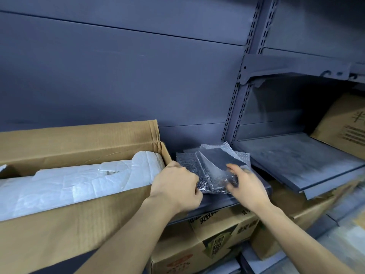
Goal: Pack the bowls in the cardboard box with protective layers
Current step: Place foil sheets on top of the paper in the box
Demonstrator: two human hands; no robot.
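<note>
Bubble-wrap sheets (209, 175), silvery and dark, lie in a loose, fanned stack on a grey shelf (217, 203). The top ones curl upward along one edge. Just left of the stack, touching or nearly touching it, stands the open box (59, 224), long and brown, with its rear flap upright. White foam (79, 184), crumpled and torn in places, fills the box almost to the rim.

The left hand (175, 186) sits between the box's right end and the stack. Its fingers are curled tight, with the tips at the near left corner of the sheets. The hand itself hides whether a sheet is pinched there, so I cannot tell. The right hand (248, 186) is over the right part of the stack, somewhat blurred. Its fingers (233, 168) are spread and only slightly bent, released, touching the top sheets rather than closing round them.

Under the shelf are printed cartons (217, 234), partly covered by the forearms. To the right, a second shelf (306, 161) slopes down toward the camera, and another carton (343, 123) leans at its far right end. A grey back panel (118, 76) and slotted uprights (237, 107) rise behind everything.
</note>
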